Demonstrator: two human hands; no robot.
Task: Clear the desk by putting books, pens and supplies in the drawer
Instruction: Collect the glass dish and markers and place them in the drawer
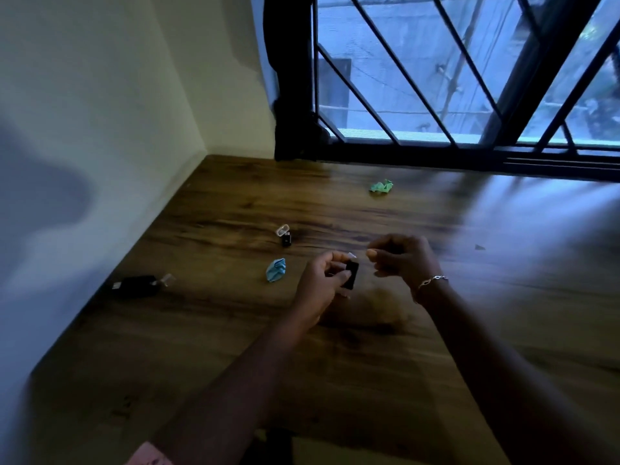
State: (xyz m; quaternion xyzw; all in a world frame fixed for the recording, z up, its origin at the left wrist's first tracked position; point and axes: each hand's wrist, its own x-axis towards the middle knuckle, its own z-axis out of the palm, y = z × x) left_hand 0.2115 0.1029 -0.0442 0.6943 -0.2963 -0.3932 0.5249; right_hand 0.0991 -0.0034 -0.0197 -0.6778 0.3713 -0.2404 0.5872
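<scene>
No text, label, brand or number legible anywhere. Small black block [351, 276] gripped in the left hand [320, 285]: faces dark and blurred, unreadable. Black case [134, 286] well left of that hand: pale patch at one end, unreadable.

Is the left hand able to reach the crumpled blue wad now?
Probably yes: bare desk lies between the left hand and the crumpled blue wad. However, that hand grips a small black item.

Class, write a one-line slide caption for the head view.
Left hand holds a small black item over a wooden desk, right hand beside it; blue scrap and green scrap lie nearby.
</scene>
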